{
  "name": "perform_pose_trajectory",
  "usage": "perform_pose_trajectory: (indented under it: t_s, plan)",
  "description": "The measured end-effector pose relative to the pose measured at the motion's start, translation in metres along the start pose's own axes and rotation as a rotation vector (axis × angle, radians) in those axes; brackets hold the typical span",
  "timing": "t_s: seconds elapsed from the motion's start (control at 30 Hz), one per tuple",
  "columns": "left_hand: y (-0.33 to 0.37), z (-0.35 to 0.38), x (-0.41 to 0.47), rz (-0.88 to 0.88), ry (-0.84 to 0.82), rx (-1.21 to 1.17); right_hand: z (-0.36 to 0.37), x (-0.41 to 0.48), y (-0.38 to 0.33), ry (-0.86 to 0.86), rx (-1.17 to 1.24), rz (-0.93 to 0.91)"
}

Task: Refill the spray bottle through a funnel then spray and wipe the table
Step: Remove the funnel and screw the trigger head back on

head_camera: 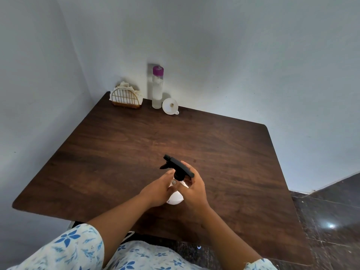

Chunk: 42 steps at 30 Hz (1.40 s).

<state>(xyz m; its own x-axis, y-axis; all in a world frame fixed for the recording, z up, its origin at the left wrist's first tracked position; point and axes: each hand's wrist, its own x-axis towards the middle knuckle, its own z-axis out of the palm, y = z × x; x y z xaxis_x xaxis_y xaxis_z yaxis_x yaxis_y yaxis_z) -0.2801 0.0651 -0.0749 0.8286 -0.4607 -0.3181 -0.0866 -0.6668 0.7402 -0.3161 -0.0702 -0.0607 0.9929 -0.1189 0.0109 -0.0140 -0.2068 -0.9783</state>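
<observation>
While both hands clasp the spray bottle [175,195] at lower centre — left hand [158,191] wrapping its body, right hand [194,190] beneath the black trigger head [178,167] — it looks light, smooth plastic; hold the neck.

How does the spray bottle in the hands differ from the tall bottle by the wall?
The spray bottle is squat and white with a black trigger head; the tall bottle is slim, clear, purple-capped. The spray bottle is held by both hands near the front; the tall bottle stands untouched beside the funnel. Both stand upright.
</observation>
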Motion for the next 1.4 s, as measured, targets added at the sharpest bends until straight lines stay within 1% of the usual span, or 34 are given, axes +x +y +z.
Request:
perform_pose_trajectory:
  t_s: [0.1,0.2,0.33,0.43,0.5,0.57,0.63,0.7,0.83,0.93,1.07,1.17,1.23,1.3,1.4]
  plan:
    - [-0.003,0.001,0.001,-0.017,-0.001,0.041,-0.001,0.000,-0.005,0.026,-0.022,0.006]
    - [-0.001,0.001,0.001,-0.032,0.023,0.064,0.001,0.001,-0.010,0.058,-0.082,-0.041]
    - [0.004,-0.001,0.000,-0.005,0.041,0.059,0.006,0.000,-0.007,0.118,-0.092,-0.056]
    - [0.005,-0.005,0.001,0.028,0.040,0.039,0.004,-0.002,-0.004,0.062,-0.045,-0.067]
    - [0.003,-0.009,0.004,0.044,0.038,0.055,0.003,-0.003,-0.001,0.024,0.007,-0.019]
    - [0.002,-0.011,0.006,0.051,0.020,0.016,0.002,-0.003,0.000,0.025,0.023,0.022]
    - [0.002,-0.013,0.007,0.059,0.015,-0.034,0.001,-0.001,-0.002,0.026,0.019,0.014]
    - [0.003,-0.011,0.008,0.082,0.044,-0.061,0.000,0.001,-0.006,0.029,0.003,0.012]
    - [0.009,-0.003,0.006,0.090,0.136,-0.109,0.000,0.005,-0.008,0.030,0.018,0.103]
    - [0.007,0.001,0.007,0.079,0.168,-0.120,0.002,0.006,-0.006,0.040,-0.028,0.145]
    - [0.003,0.002,0.007,0.085,0.188,-0.118,0.010,0.002,-0.008,0.161,-0.118,0.111]
    - [0.005,0.008,0.005,0.079,0.275,-0.119,0.023,-0.002,-0.011,0.287,-0.155,0.138]
    - [0.007,0.014,0.005,0.061,0.347,-0.099,0.030,-0.001,-0.010,0.335,-0.218,0.162]
    - [0.006,0.019,0.006,0.040,0.383,-0.101,0.031,0.000,-0.007,0.328,-0.249,0.176]
    - [0.005,0.016,0.008,0.056,0.330,-0.138,0.022,0.002,-0.004,0.257,-0.155,0.132]
